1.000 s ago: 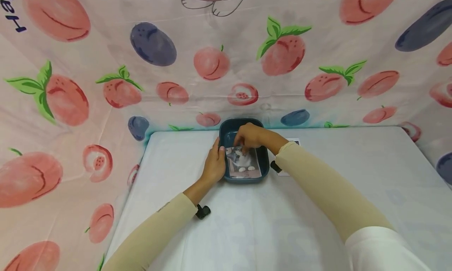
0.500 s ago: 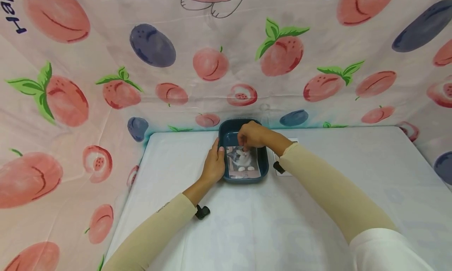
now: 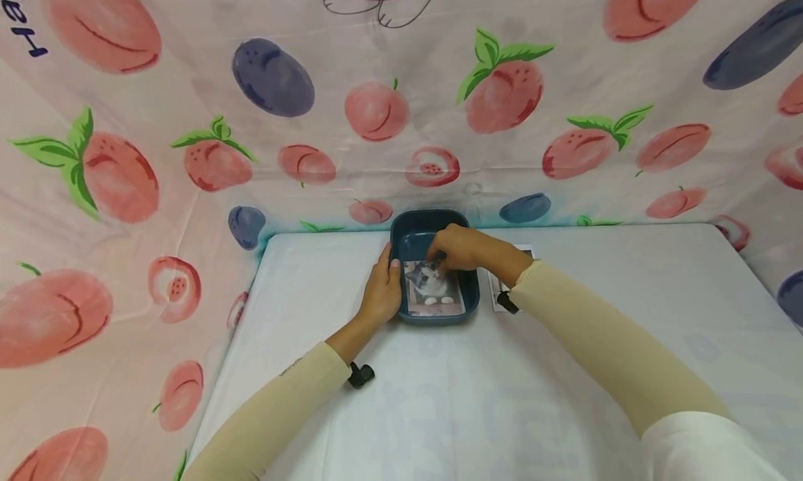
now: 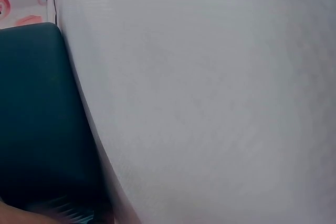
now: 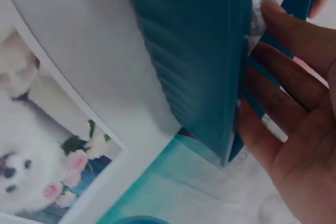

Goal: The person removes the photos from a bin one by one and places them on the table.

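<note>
A kitten photograph (image 3: 434, 300) lies face up inside a dark teal bin (image 3: 437, 321), filling the end closer to the person, the animal's white paws toward that end and its head toward the far one. The print's left edge runs along the bin's left wall; foreshortening and the hand above leave its own long axis uncertain, while the bin's appears to run away from the person. Directly over the photograph's far edge, reaching in across the right wall, is the right hand (image 3: 459, 247), the nearer of the two, its fingers bent down so that the picture extends from the fingertips back toward the person. On that relation, it seems, any handling of the print depends: contact would come at the far edge, from above. In the right wrist view the thumb overlaps the print, but the other fingertips are lost behind the bin's wall, and whether they close on it cannot be told. The left hand (image 3: 381, 287) lies against the outside of the left wall, fingers extended along it, thumb at the rim, apparently steadying the bin. Just right of the bin, partly under the right wrist, a white-bordered photograph of a fluffy white dog with pink roses (image 5: 31, 150) rests on the white-covered table (image 3: 452, 404), whose far edge meets a peach-printed cloth backdrop (image 3: 433, 70).
</note>
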`<state>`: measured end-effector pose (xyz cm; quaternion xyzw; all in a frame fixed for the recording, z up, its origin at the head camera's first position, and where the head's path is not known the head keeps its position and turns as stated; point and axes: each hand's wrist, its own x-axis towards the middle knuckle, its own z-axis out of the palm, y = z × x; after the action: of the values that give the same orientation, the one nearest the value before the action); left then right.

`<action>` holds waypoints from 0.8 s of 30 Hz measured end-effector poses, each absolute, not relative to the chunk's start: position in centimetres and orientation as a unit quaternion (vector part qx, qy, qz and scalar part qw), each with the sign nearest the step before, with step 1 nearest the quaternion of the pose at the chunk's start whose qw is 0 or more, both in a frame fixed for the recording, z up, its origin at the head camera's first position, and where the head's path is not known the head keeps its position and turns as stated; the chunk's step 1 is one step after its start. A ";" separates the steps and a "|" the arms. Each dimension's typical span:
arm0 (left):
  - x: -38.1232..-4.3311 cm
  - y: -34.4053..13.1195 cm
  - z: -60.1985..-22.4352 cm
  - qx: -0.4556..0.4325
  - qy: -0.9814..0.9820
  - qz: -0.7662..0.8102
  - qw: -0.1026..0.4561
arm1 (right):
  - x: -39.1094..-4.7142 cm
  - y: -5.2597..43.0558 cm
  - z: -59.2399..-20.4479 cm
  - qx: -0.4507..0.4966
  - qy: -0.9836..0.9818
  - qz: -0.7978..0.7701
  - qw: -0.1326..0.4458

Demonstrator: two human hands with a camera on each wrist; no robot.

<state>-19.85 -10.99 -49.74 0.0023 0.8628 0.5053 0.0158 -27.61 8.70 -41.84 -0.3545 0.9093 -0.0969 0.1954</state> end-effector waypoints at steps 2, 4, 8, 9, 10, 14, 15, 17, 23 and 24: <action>-19.8 -11.0 -49.7 -0.001 0.863 0.506 0.018 | -27.6 9.0 -42.1 -0.362 0.906 -0.112 0.190; -19.8 -11.0 -49.7 -0.004 0.863 0.506 0.022 | -27.7 9.2 -42.2 -0.369 0.901 -0.127 0.187; -19.8 -10.9 -49.5 -0.004 0.864 0.503 0.027 | -27.6 9.8 -42.2 -0.373 0.896 -0.150 0.187; -19.8 -10.9 -49.5 -0.002 0.864 0.502 0.026 | -27.6 9.9 -42.2 -0.371 0.896 -0.155 0.188; -19.8 -10.9 -49.5 -0.001 0.865 0.501 0.026 | -27.6 10.0 -42.2 -0.369 0.896 -0.161 0.188; -20.0 -10.9 -49.6 0.003 0.866 0.499 0.023 | -27.4 10.6 -42.6 -0.359 0.895 -0.199 0.178; -20.0 -10.9 -49.6 0.002 0.867 0.498 0.023 | -27.4 10.7 -42.8 -0.354 0.895 -0.210 0.170; -20.0 -10.9 -49.7 0.000 0.867 0.498 0.022 | -27.1 11.1 -43.1 -0.338 0.895 -0.245 0.159; -19.9 -10.9 -49.6 -0.006 0.866 0.499 0.029 | -26.0 13.1 -43.1 -0.242 0.875 -0.394 0.145; -19.8 -10.9 -49.6 -0.006 0.866 0.499 0.029 | -25.8 13.5 -42.9 -0.226 0.870 -0.416 0.140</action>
<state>-19.83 -10.88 -49.58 -0.0065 0.8659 0.4993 0.0291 -25.82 13.50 -42.91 -0.2258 0.8697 -0.4158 0.1403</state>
